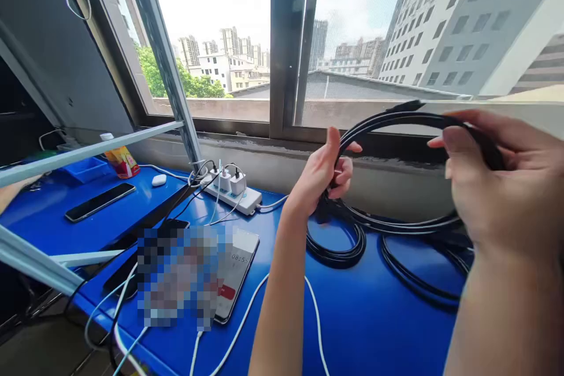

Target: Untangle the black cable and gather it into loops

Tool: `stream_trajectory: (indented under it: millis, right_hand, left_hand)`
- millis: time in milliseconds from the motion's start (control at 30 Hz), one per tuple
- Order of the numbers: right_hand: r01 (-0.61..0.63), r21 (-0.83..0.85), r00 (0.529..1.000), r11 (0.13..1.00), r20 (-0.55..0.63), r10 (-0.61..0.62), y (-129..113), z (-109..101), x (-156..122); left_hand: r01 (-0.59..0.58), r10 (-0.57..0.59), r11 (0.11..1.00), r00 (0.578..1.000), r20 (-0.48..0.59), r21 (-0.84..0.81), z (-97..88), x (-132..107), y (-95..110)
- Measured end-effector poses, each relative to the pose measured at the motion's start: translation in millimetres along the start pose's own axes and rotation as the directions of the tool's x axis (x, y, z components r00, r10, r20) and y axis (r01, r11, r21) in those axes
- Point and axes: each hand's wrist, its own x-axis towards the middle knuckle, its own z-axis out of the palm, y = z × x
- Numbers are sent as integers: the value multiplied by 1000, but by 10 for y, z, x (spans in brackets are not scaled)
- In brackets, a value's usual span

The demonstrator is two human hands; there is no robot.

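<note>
Between my hands a coiled black cable point(379, 122) is held up above the blue table, in front of the window. My left hand point(324, 167) is closed around the left side of the loop, thumb pointing up. At the right, my right hand point(506, 182) grips the other side between thumb and fingers. A cable end with a connector sticks out along the top of the loop. Below, a second black coil point(337, 252) lies on the table, and another black coil point(418, 282) lies to its right, partly behind my right forearm.
A white power strip point(233, 194) with plugged-in chargers stands by the wall. Several phones lie on the blue table point(361, 329), one phone point(100, 202) at the left. White cables trail across the front. A metal frame point(170, 59) rises at the left, near a bottle point(120, 158).
</note>
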Motion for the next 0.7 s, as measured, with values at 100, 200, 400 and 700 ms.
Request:
stream_trajectory:
  millis: [100, 200, 400, 700]
  right_hand:
    - [78, 13, 994, 997, -79, -77, -49, 62, 27]
    - [172, -54, 981, 984, -83, -176, -47, 100, 51]
    - [226, -70, 958, 972, -164, -234, -16, 138, 26]
    - [30, 23, 997, 999, -73, -28, -13, 81, -9]
  left_hand:
    - [94, -96, 995, 994, -50, -36, 8, 44, -4]
    - [112, -105, 994, 973, -205, 19, 62, 82, -8]
    - [-153, 204, 975, 907, -368, 162, 129, 83, -18]
    - [-383, 476, 802, 874, -101, 459, 154, -123, 119]
